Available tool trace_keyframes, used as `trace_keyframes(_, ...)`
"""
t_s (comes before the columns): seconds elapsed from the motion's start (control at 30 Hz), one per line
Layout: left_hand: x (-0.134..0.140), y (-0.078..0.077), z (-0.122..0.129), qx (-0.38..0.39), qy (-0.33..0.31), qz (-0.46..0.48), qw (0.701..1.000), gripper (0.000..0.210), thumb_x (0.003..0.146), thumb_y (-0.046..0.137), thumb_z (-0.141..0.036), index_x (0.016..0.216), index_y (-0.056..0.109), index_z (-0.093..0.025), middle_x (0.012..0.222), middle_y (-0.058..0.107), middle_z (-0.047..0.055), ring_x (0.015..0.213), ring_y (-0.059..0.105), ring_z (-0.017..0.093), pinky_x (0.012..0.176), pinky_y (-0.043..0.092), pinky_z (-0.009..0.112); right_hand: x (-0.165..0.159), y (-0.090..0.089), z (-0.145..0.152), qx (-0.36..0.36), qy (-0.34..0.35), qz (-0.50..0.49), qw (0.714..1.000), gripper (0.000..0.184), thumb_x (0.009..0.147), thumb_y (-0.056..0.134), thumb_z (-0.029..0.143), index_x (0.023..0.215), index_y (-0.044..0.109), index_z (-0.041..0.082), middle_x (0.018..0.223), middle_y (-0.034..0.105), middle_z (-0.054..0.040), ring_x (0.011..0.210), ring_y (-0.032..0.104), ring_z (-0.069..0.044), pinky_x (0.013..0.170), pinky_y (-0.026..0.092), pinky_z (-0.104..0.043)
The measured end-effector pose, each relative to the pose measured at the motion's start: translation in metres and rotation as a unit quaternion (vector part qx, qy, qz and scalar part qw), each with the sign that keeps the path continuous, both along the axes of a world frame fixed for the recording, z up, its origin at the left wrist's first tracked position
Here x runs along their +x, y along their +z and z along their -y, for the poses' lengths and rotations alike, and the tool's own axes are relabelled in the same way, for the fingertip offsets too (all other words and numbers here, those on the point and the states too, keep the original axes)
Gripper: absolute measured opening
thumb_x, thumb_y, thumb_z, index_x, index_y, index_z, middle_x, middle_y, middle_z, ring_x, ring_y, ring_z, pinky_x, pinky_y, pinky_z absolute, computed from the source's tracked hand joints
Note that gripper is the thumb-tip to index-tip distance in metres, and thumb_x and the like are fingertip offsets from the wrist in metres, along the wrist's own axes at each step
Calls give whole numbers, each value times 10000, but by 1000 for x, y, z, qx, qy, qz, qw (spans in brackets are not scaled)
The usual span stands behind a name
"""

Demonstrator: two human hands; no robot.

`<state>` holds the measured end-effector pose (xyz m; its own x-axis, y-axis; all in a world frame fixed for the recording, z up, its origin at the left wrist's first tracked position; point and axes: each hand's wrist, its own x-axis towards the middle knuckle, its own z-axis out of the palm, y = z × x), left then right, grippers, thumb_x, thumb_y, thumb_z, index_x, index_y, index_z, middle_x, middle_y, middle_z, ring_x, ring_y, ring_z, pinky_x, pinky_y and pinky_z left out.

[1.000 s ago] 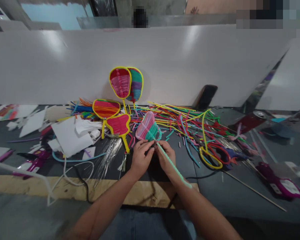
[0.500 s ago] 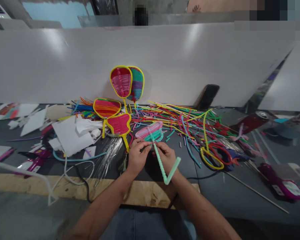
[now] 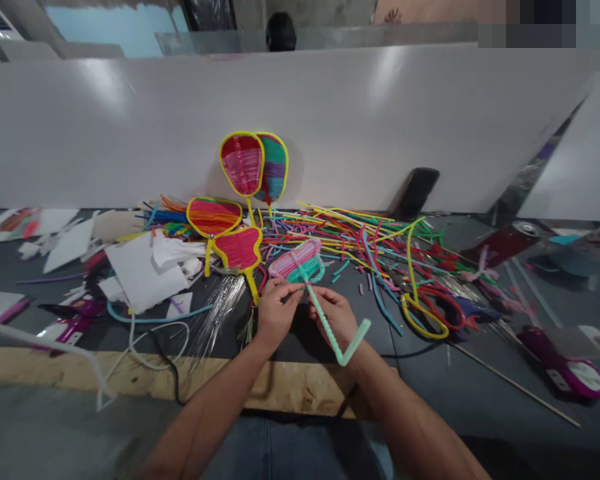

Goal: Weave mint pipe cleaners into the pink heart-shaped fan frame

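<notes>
A small fan of fuzzy pipe cleaners [image 3: 305,259], striped pink, lilac and green, lies just beyond my fingertips. Its twisted mint-green handle [image 3: 326,325] runs toward me and bends up into a V at its free end. My left hand [image 3: 277,310] pinches at the base of the fan, left of the handle, thumb against forefinger. On the other side, my right hand [image 3: 336,315] has its fingers closed at the same joint, with the handle crossing in front of it. What the fingertips grip is small and partly hidden.
Two yellow-rimmed fans [image 3: 243,163] lean on the white partition [image 3: 330,120], and a butterfly-like piece [image 3: 237,250] lies nearer. Loose pipe cleaners [image 3: 325,223] spread behind the hands. Red-handled scissors [image 3: 443,305], a can [image 3: 510,243], a phone [image 3: 416,192] and a purple tool [image 3: 565,367] are rightward; paper [image 3: 147,270] is left.
The V-shaped end of the mint-green handle has swung slightly to the right. The fan's panel has shifted a little left, and both hands stay at its base.
</notes>
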<state>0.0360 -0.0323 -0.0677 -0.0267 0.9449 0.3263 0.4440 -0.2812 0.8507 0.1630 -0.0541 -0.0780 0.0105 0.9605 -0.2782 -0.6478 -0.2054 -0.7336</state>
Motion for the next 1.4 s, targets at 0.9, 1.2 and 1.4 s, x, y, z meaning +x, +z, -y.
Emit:
trace_keyframes(0.9,1,31,1,60,-7,-171,983,101,785,605,-264,753,699,-248,788,670,8,890,556,195,886,333,389,-1,2,10,177,-43,230,956,264,798,600,348,1030,686,256,845,616,-8,596,467,-103,558,402,-244)
trace_keyframes(1.2,-1,28,-3,40,30,-133,990,121,791,596,-296,804,697,-229,843,670,20,872,583,195,845,381,375,-6,6,9,135,-70,182,971,230,766,639,397,909,677,222,759,621,-9,611,532,-118,555,448,-242)
trace_keyframes(1.4,0,36,7,37,-18,-184,982,110,785,602,-291,779,704,-253,832,676,7,929,568,204,902,323,396,-2,8,1,44,-22,-23,999,237,636,772,346,775,661,189,601,573,46,490,468,-54,441,375,-159)
